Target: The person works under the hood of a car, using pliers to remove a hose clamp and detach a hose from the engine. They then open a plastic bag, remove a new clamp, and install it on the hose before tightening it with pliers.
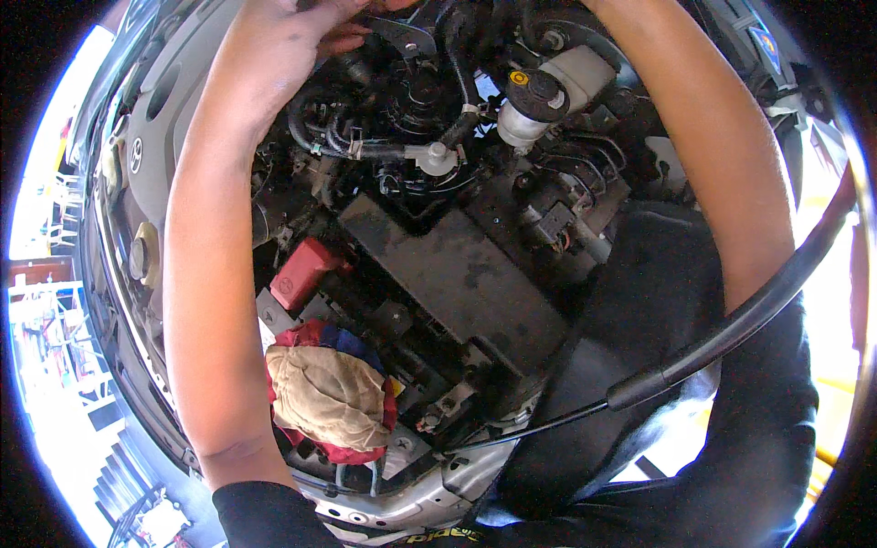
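Note:
My left hand [315, 20] is at the top edge, cut off by the picture. A few of its fingertips reach right, beside a dark metal bracket [402, 36] over the engine. Whether they grip anything is hidden. My right forearm [699, 119] runs up along the right side and leaves the picture at the top, so my right hand is out of sight. Below the left hand are black hoses [333, 137] and a grey round-bodied fitting [437, 160]. A brake fluid reservoir [530, 110] with a black, yellow-marked cap sits between my forearms.
A long black cover [457, 265] crosses the engine bay. By my left forearm lie a red terminal cover [303, 272] and a bundled tan and red cloth [329, 393]. A thick black cable or hose [713, 352] slants across the lower right. The car's silver front edge [457, 484] is nearest me.

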A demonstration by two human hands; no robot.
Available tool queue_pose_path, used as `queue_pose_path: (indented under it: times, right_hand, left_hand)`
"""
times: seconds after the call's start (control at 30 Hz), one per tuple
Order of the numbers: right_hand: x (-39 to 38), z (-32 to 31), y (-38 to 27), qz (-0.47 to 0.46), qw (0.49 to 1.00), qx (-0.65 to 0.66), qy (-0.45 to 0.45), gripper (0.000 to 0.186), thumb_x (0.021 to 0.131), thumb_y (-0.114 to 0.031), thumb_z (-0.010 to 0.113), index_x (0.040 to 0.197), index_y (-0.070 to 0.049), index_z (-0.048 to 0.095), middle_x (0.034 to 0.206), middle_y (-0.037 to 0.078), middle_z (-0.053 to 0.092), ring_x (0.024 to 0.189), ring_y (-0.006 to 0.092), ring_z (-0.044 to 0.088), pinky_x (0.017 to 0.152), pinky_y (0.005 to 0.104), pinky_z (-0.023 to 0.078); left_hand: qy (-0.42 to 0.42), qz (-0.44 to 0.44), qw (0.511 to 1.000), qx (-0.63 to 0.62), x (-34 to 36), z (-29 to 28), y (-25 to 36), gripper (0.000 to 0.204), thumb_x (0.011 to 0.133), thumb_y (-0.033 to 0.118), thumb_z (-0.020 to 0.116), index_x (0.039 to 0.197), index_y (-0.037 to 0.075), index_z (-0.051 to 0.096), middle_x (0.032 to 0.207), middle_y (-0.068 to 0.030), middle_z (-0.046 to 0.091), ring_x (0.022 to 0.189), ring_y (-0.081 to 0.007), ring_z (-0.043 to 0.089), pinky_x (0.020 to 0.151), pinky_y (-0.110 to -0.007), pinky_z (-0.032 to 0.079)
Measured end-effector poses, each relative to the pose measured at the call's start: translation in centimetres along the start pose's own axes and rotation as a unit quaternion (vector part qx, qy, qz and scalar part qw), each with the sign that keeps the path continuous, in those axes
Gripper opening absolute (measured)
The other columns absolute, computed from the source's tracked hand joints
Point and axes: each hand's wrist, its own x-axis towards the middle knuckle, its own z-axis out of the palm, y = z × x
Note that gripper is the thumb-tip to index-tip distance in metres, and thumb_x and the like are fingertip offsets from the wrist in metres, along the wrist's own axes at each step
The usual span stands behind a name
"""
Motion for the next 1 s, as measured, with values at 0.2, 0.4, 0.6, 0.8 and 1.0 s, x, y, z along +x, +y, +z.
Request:
queue_pose_path:
  times: [0.2,0.4,0.6,0.8,1.0]
  right_hand:
    - [-0.8,-0.3,-0.2,0.019,1.000,0.016,0.000,0.047,0.093,0.004,0.056,0.140,-0.005,0.058,0.151,0.010,0.055,0.133,0.0258,0.057,0.102,0.0443,0.051]
    - [-0.6,-0.8,0.3,-0.006,1.000,0.014,-0.010,0.052,0.091,0.005,0.058,0.142,-0.005,0.057,0.148,0.009,0.057,0.131,0.0237,0.057,0.106,0.0404,0.047]
    - [-0.3,-0.7,0.7,-0.023,1.000,0.010,-0.013,0.049,0.090,0.003,0.063,0.137,-0.008,0.058,0.134,0.007,0.061,0.122,0.0202,0.059,0.104,0.0380,0.047]
    - [0.4,0.1,0.6,-0.033,0.999,-0.006,0.014,0.035,0.092,-0.002,0.066,0.124,-0.012,0.056,0.116,0.002,0.060,0.109,0.0148,0.058,0.094,0.0318,0.046]
    - [1.3,0.5,0.6,-0.086,0.987,-0.110,0.076,0.028,0.092,-0.002,0.066,0.115,-0.013,0.055,0.107,-0.002,0.057,0.101,0.0118,0.055,0.090,0.0295,0.043]
  left_hand:
    - [0.002,0.041,0.999,0.012,0.3,1.0,0.1,0.022,0.101,0.011,0.067,0.122,0.003,0.064,0.106,-0.0043,0.070,0.094,-0.0149,0.068,0.078,-0.030,0.057]
    - [-0.061,0.041,0.987,0.146,1.3,0.8,1.5,0.026,0.101,0.007,0.063,0.126,0.001,0.063,0.104,-0.0064,0.072,0.088,-0.0151,0.069,0.076,-0.030,0.057]
    - [-0.038,0.074,0.985,0.152,-0.3,1.8,2.3,0.029,0.101,0.005,0.059,0.130,0.001,0.060,0.105,-0.0077,0.072,0.085,-0.0157,0.070,0.075,-0.030,0.057]
    - [-0.032,0.095,0.978,0.184,-0.9,2.5,2.9,0.026,0.102,0.005,0.057,0.128,0.002,0.060,0.103,-0.0082,0.072,0.082,-0.0165,0.069,0.073,-0.031,0.056]
    - [-0.009,0.044,0.976,0.211,-0.9,3.2,4.0,0.023,0.102,0.006,0.057,0.124,-0.001,0.061,0.101,-0.0088,0.072,0.081,-0.0171,0.068,0.073,-0.031,0.055]
